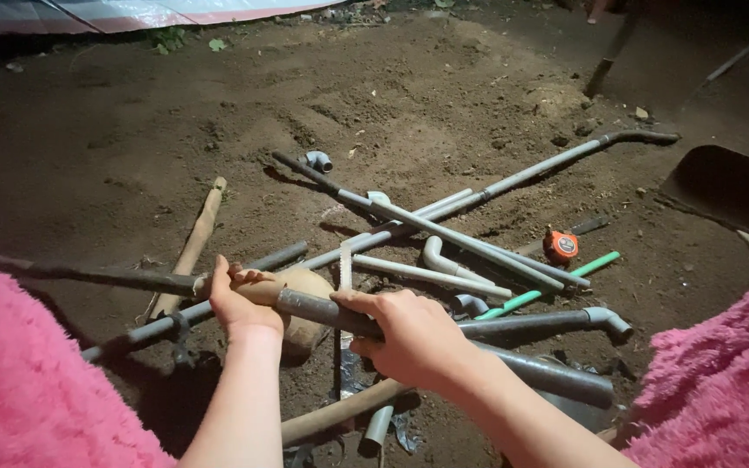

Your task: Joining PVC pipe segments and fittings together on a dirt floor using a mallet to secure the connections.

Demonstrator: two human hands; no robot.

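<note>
Pink fleece knees (28, 381) frame my view; between them my left hand (240, 303) and right hand (413, 338) each close their fingers around a thick grey pipe (322, 310), held just above the dirt (132, 130). Its long axis runs left-high to right-low, far end toward lower right. A hacksaw blade (345, 269) stands beside it; I judge slipping onto the teeth possible.
</note>
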